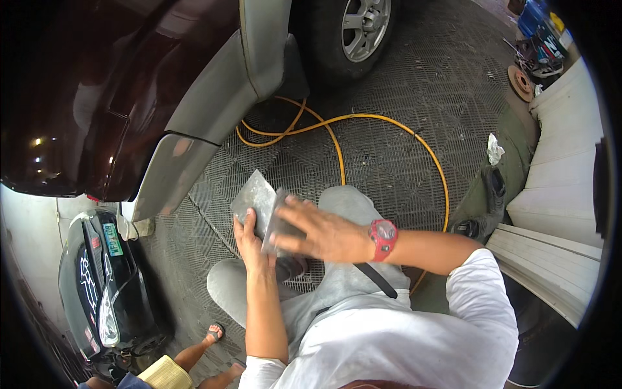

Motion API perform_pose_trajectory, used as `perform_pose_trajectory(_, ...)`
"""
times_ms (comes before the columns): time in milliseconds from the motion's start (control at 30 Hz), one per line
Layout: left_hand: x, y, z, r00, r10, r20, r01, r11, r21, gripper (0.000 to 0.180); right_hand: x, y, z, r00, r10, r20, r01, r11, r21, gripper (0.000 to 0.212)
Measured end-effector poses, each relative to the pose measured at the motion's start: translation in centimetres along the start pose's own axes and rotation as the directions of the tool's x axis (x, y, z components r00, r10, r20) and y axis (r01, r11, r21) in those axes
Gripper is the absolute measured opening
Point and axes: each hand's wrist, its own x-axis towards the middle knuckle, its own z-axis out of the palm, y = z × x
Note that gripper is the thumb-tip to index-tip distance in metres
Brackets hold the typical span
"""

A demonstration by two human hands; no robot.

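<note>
My left hand (249,241) is closed around the lower part of a flat grey plate (256,197), thumb on its face, and holds it tilted above my lap. My right hand (327,232), somewhat blurred, grips a thin dark flat spreader (275,228) right against the plate's right side. Whether the two touch along their whole edge I cannot tell. A red watch (383,237) is on my right wrist. Ahead to the left is a dark maroon vehicle (71,97) with a dull grey lower panel (210,104), nearest to my left hand.
A yellow-orange hose (389,119) loops over the dark ribbed floor mat (453,84). A wheel (363,29) stands ahead. White panels (564,155), a brake disc (520,82) and crumpled foil (494,150) lie right. At left are a black motorcycle (103,285) and another person's foot (214,332).
</note>
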Motion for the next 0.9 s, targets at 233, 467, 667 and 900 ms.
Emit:
perform_pose_trajectory(233,1.3,1.7,3.3,0.997,0.042,0.064,-0.044,0.998,0.043,0.049,-1.9,6.1,-4.8,0.963,0.269,-0.025,-0.262,0.903,-0.34,0.054)
perform_pose_trajectory(467,5.5,3.4,6.6,0.939,0.29,0.185,-0.33,0.911,0.246,0.047,-1.5,4.4,-8.0,0.816,0.414,-0.404,-0.542,0.792,-0.282,0.057)
perform_pose_trajectory(667,6.4,4.5,8.8,0.916,0.329,0.23,-0.385,0.881,0.275,0.046,-1.5,4.3,-7.7,0.783,0.407,-0.471,-0.564,0.783,-0.262,0.066)
perform_pose_trajectory(900,6.1,7.1,7.9,0.915,0.336,0.224,-0.398,0.849,0.347,0.044,-1.1,5.5,-5.7,0.766,0.412,-0.493,-0.561,0.804,-0.199,0.065)
